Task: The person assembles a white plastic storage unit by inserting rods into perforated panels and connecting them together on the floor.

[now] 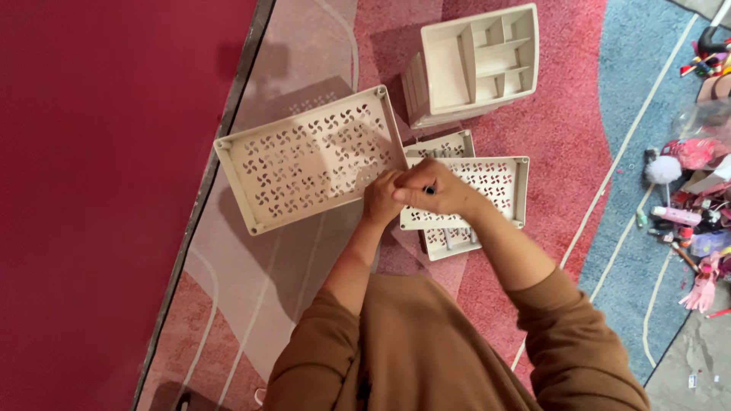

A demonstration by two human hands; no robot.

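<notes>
Small dark piece [430, 189] between curled fingers [411, 190]

The left hand [381, 199] and right hand [438, 190] are clasped together, so whatever small dark thing sits between the fingers is mostly hidden; only a dark speck shows. The hands and forearms cover the near edge of the smaller perforated tray [487, 183] and most of the tray beneath it [449, 237]. The heap of pink toys [697, 205] by the rug's right edge is cut off by the frame and too small to sort out
</notes>
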